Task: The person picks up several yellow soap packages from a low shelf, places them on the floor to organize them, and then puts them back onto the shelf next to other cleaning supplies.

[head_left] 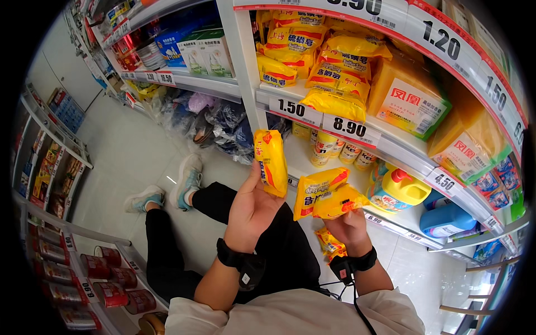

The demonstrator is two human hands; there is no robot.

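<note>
In my left hand (255, 205) a yellow packet of sulfur soap (271, 163) stands on end, held by the fingers. My right hand (349, 228) grips two more yellow soap packets (328, 194), one overlapping the other; part of its fingers is hidden beneath them. Ahead, a stack of like soap packets (339, 75) lies on the shelf, the lowest lapping over the shelf edge (301, 109). More yellow packets (331, 243) are low down, between my right forearm and my knee.
Large wrapped soap blocks (412, 96) stand right of the stack. Cans (322, 148), a yellow jug (398, 188) and a blue bottle (446, 220) fill the lower shelf. Red tins (111, 293) stand on the rack at left. Plastic-wrapped shoes (203, 130) lie low by the aisle floor (117, 138).
</note>
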